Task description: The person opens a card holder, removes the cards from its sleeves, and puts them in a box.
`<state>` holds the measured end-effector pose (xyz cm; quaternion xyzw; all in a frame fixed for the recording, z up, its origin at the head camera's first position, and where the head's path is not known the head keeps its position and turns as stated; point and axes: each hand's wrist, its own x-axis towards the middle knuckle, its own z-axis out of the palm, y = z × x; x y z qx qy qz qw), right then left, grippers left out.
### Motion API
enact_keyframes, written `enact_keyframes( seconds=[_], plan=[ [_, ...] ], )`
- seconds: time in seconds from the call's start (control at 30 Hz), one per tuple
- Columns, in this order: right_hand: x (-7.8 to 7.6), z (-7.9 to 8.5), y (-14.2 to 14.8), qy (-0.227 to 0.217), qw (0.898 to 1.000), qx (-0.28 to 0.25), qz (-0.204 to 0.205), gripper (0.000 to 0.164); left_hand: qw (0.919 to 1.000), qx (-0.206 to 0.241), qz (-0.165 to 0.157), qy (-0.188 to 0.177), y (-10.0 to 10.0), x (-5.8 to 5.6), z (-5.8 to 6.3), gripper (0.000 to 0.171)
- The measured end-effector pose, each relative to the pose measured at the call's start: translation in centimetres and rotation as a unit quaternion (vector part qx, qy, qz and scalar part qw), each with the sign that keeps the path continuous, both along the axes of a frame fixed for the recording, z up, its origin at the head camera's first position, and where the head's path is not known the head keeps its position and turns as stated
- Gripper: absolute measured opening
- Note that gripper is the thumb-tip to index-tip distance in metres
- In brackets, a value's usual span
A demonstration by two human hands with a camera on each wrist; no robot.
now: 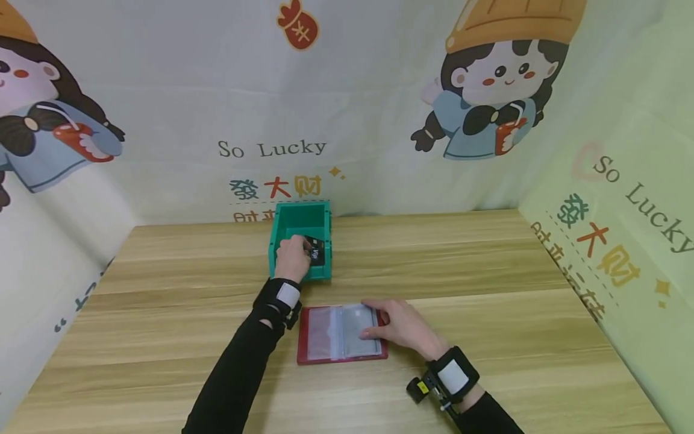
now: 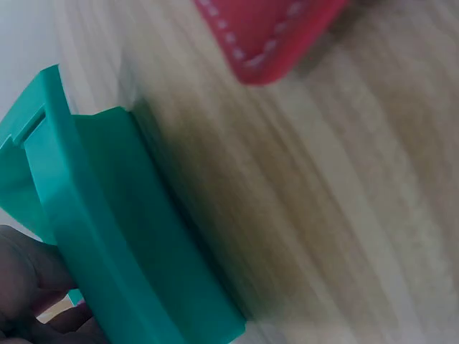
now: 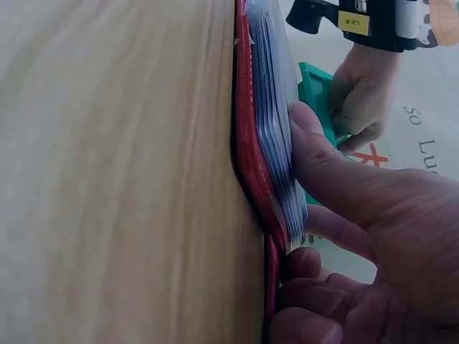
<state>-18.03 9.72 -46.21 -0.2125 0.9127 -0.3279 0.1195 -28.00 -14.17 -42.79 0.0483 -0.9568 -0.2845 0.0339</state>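
A green bin [image 1: 328, 241] stands at the back, holding a black card [image 1: 317, 253] with "VIP" lettering. My left hand [image 1: 293, 259] reaches into it with bent fingers at the card's left edge; the fingertips are mostly hidden, so I cannot tell whether they grip the card. In front, a red card holder [image 1: 343, 360] lies spread on the table with its clear sleeves [image 1: 355, 331] showing. At its right edge, my right hand [image 1: 403, 328] holds the sleeves. The right wrist view shows the thumb [image 3: 323, 161] against the stacked sleeves and curled fingers by the red cover.
The wooden table [image 1: 461, 271] extends on both sides of the card holder. A pale printed cloth [image 1: 379, 120] with cartoon figures and lettering hangs at the back and sides. The bin stands close to the back cloth.
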Motion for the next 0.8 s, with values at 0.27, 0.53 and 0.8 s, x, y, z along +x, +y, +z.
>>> enact_keyframes(
  seconds=[0.27, 0.53, 0.8],
  plan=[
    [0.01, 0.13, 0.01, 0.0, 1.0, -0.001, 0.003, 0.067, 0.9982, -0.037, -0.008, -0.046, 0.55, 0.82, 0.39, 0.024],
    [0.03, -0.03, -0.01, -0.005, 1.0, -0.006, 0.005, 0.066, 0.9965, -0.041, -0.008, -0.072, 0.75, 0.73, 0.22, 0.022],
    [-0.03, -0.22, 0.13, 0.0, 1.0, -0.004, 0.004, 0.066, 0.9968, -0.041, -0.006, -0.068, 0.96, 0.68, -0.14, 0.03]
  ],
)
